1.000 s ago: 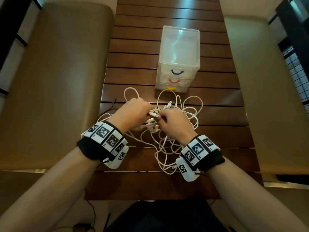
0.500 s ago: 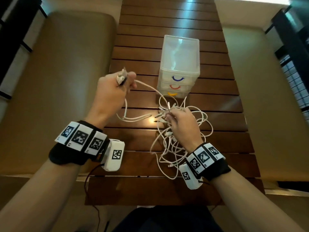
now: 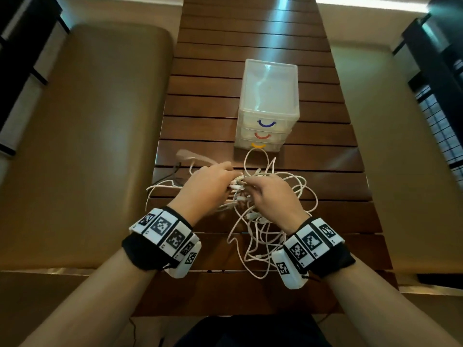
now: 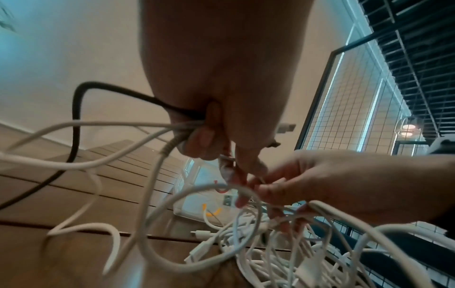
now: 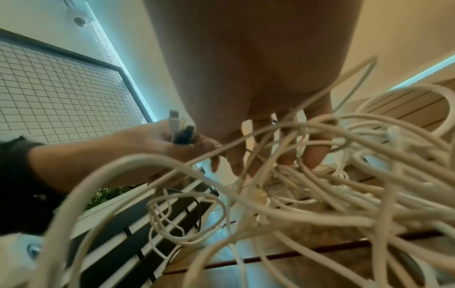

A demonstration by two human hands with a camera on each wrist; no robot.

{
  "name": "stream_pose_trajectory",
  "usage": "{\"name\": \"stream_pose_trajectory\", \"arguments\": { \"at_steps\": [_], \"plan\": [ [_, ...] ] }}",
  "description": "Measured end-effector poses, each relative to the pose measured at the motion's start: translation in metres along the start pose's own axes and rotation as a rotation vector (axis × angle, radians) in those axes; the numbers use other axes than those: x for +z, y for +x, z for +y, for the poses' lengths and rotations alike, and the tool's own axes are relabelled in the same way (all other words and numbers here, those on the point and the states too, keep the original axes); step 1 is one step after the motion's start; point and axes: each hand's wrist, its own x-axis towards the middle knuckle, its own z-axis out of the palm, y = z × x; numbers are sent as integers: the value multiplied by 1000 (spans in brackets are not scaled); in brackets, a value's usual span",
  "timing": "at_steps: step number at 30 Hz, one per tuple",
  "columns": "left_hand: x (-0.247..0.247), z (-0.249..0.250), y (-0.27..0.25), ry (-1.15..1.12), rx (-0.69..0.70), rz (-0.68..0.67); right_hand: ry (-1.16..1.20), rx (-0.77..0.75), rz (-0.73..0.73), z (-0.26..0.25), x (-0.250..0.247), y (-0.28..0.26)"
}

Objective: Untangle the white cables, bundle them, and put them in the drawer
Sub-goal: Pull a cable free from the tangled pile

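**Both hands in cable tangle, drawers shut**

Nearest: loose loops of white cables (image 3: 255, 236) sprawled on slatted wooden table (image 3: 205, 106), between the wrists; no single long axis, strands running every way. Above that, left hand (image 3: 205, 189) curled round a few white strands plus a black cable (image 4: 78, 120), plug ends sticking out past the thumb. Right hand (image 3: 273, 196) with fingers threaded through the heap, pinching strands beside the left fingertips. Beyond: clear plastic drawer unit (image 3: 269, 96), three drawers closed, handles facing the tangle; contents not discernible. One loop lying just before the bottom drawer.
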Motion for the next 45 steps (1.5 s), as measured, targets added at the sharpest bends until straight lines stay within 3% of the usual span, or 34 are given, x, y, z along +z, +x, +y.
{"name": "stream_pose_trajectory", "arguments": {
  "at_steps": [3, 7, 10, 15, 19, 22, 24, 27, 32, 38, 45],
  "plan": [
    [-5, -2, -3, -31, 13, 26, -55, 13, 45, 1, 3, -2],
    [-26, -15, -8, -317, -73, 306, -39, 84, -11, 8, 8, 0],
    [-33, -25, -12, -352, -107, 407, 40, 56, -22, 7, 6, 2],
    [-26, -41, -15, -454, -314, 542, 181, 89, -62, 5, 1, 0],
    [-23, -40, -19, -256, -361, 519, 278, 60, 62, 4, -1, -5],
    [-21, -23, -20, -225, -207, 457, 182, 39, 125, 3, 1, -3],
    [-13, -11, -18, -250, -77, 329, 74, 18, 178, -1, 3, -2],
    [1, -8, -13, -163, -83, 90, 31, -64, 255, -7, -1, -2],
    [3, -28, -15, -125, -134, 103, 89, -24, 135, -6, 2, -1],
    [-16, -84, -29, -68, -500, 174, -139, 73, -145, -2, 10, 3],
    [-39, -157, -69, -4, -769, 207, -215, 143, -196, -6, 15, 6]
  ]
}}
